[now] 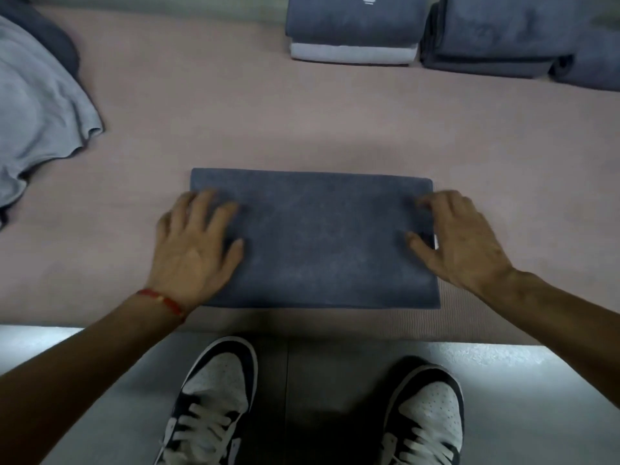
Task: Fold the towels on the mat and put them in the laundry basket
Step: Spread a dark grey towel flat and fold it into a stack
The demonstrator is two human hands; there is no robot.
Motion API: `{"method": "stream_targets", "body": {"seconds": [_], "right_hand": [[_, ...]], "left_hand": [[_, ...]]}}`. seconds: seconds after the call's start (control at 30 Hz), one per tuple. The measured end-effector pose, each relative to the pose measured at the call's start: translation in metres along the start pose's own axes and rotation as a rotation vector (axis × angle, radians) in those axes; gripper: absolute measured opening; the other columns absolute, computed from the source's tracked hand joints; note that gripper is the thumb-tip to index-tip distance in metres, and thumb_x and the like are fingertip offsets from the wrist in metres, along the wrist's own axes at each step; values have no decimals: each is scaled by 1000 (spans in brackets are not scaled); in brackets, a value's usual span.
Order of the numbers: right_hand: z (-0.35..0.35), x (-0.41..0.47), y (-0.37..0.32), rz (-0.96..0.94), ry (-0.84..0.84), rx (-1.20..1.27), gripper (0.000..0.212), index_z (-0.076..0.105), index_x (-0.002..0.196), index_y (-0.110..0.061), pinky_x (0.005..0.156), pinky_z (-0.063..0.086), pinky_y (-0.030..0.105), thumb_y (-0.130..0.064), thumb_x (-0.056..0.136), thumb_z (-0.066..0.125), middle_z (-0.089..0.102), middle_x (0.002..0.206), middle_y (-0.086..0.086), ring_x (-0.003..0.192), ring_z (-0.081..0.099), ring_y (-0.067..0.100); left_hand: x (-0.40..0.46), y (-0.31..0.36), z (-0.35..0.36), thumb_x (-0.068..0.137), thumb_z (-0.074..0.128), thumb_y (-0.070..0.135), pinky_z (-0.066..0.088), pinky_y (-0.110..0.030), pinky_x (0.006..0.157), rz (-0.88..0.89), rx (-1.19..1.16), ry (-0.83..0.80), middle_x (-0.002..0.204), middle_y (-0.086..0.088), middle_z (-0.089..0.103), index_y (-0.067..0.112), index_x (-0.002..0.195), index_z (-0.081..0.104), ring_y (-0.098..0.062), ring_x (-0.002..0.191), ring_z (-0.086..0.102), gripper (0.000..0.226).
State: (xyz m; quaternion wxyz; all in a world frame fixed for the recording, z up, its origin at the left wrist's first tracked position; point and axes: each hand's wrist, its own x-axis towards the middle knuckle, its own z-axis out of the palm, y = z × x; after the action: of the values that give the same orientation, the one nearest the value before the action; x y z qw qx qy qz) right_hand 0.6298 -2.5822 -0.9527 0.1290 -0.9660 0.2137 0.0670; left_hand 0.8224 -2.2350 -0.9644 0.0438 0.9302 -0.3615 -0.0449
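While pressing flat on a folded dark grey towel (315, 236) near the front edge of the pink mat (208, 129): left hand (198, 250) lying spread on its left end, right hand (459, 243) on its right end, fingers loosely bent, well apart, gripping nothing. Sitting farther back: stacked folded towels (355, 28), more folded dark ones (496, 38). Lying crumpled at left: light grey towel (37, 112). Standing below: two sneakers (214, 397).

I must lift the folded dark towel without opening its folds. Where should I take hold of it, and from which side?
Probably the two short ends of the dark folded towel, one hand from each side. It lies flat on the mat, long side across, and the left hand and right hand already rest on those ends. Sliding fingers under each end, thumbs on top, should keep the layers together.
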Motion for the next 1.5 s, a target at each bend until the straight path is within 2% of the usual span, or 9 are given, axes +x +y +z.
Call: {"method": "stream_targets", "body": {"seconds": [0.07,0.17,0.33,0.57,0.73,0.93,1.07,1.33,1.5], "right_hand": [[17,22,-2,-205,-42,-166,72,27,158,-21,119,26,54,-60,98,36,23,165,11,149,23,38],[43,43,-3,-270,-217,-269,75,-6,162,-30,124,-3,58,-68,98,5,-13,170,6,154,-16,36],[55,43,13,-209,-196,-182,78,-15,160,-32,123,-7,59,-71,98,12,-25,166,8,152,-25,31],[40,57,21,103,70,170,60,34,157,-22,117,23,44,-49,104,42,37,158,3,144,28,26],[17,86,26,225,-80,237,39,63,120,-24,102,42,42,-39,86,76,55,118,1,116,49,28],[0,84,26,324,-91,534,34,53,88,-21,56,43,7,-30,81,85,59,85,-6,75,58,10],[-11,64,26,499,-240,883,53,59,118,-18,66,57,19,-32,75,87,71,106,0,91,71,14],[-17,39,31,454,-465,682,24,70,104,-14,97,54,34,-33,89,75,75,106,-5,102,70,14],[-45,31,3,373,-363,691,23,63,100,-17,75,56,30,-37,92,70,74,98,-3,96,70,15]], "left_hand": [[35,14,16,98,31,58,14,-67,116,92,76,-75,166,-12,13,28,157,27,-44,151,8,66],[62,8,45,97,15,68,1,-75,113,92,125,-195,168,-5,-7,42,159,3,-43,151,-12,68],[62,-5,57,94,16,69,-3,-76,111,73,94,-188,168,-1,-12,46,157,-2,-42,151,-15,69],[64,3,53,94,17,65,2,-79,109,71,126,-164,168,-7,-6,37,160,7,-45,151,-11,72],[52,93,47,94,38,54,7,-77,110,384,46,-31,168,-8,6,34,159,21,-44,152,-3,70],[45,117,72,100,31,54,7,-76,111,549,60,-131,168,-8,2,32,160,13,-42,153,-4,66],[44,116,70,100,30,57,7,-76,111,560,65,-112,168,-9,1,33,160,11,-43,152,-4,67],[43,114,66,99,29,61,8,-76,110,579,62,-171,168,-10,0,39,159,9,-43,152,-4,67],[48,118,45,94,39,54,23,-71,112,526,-169,-199,162,-6,29,34,154,33,-36,150,23,64]]}}
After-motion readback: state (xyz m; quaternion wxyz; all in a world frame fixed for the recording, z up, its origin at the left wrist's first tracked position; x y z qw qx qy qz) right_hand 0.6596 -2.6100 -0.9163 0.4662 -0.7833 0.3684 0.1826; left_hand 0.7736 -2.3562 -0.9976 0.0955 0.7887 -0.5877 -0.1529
